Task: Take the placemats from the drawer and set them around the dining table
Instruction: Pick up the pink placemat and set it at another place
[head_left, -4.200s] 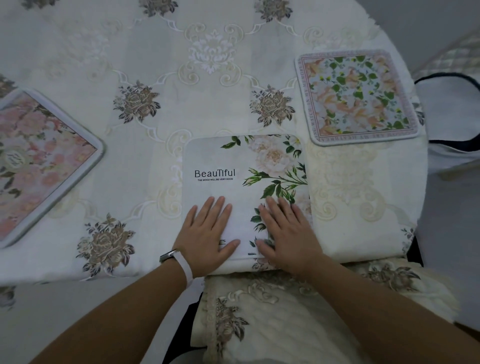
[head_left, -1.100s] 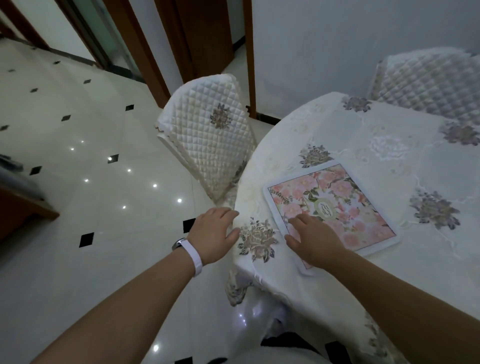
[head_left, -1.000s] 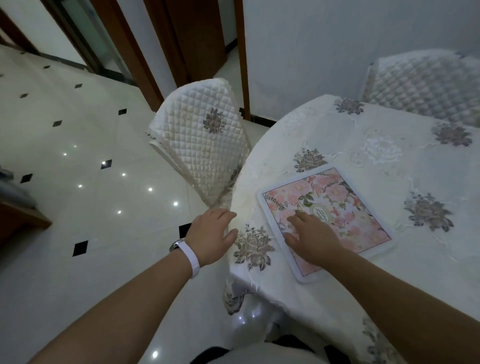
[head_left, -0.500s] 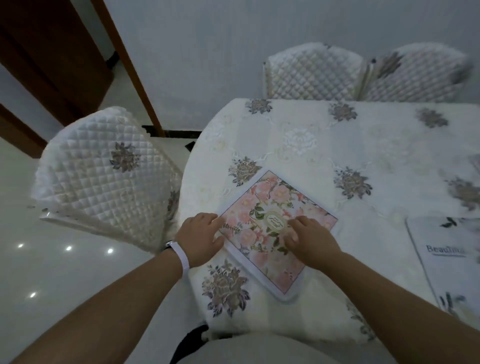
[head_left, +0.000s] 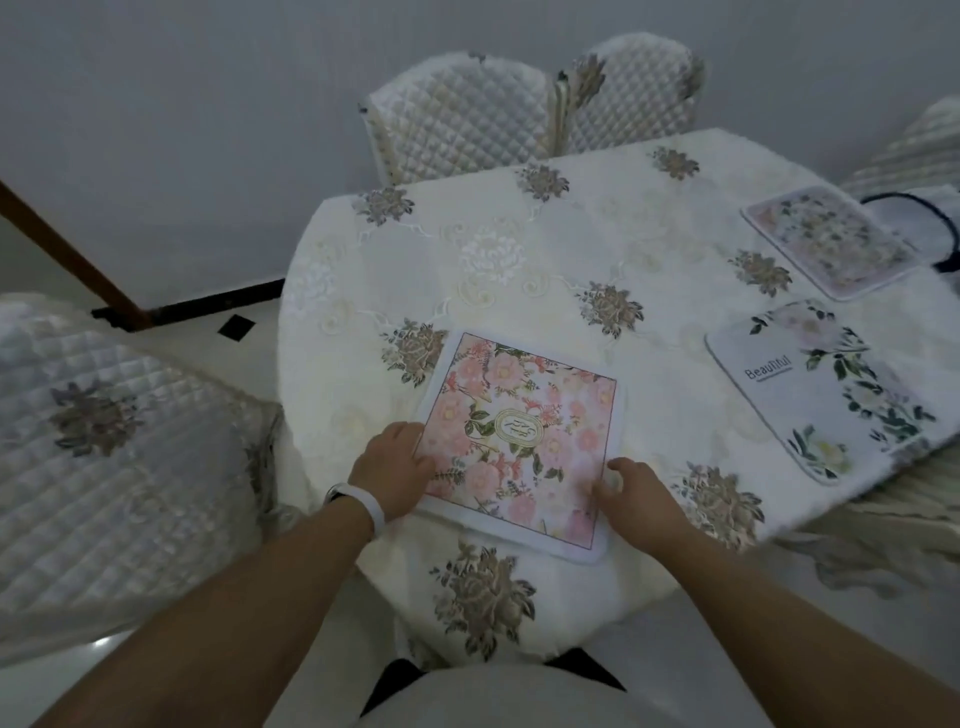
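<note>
A pink floral placemat (head_left: 519, 436) lies flat near the table's front edge, right in front of me. My left hand (head_left: 390, 470) grips its left edge with the fingers curled onto it. My right hand (head_left: 636, 491) holds its right near corner. A white placemat printed "Beautiful" (head_left: 815, 387) with green leaves lies at the right edge of the table. Farther back on the right lies a third placemat (head_left: 828, 239) with a pale flower pattern. The drawer is out of view.
The round table (head_left: 519, 249) wears a cream embroidered cloth hanging over its rim. A quilted chair (head_left: 119, 457) stands at my left, two more (head_left: 524, 104) behind the table against the wall. A white bag with a dark handle (head_left: 935, 223) sits at the far right.
I have stepped left from the "Beautiful" placemat to the pink one. Both hands have shifted outward to its side edges, and it now lies nearly square to me.
</note>
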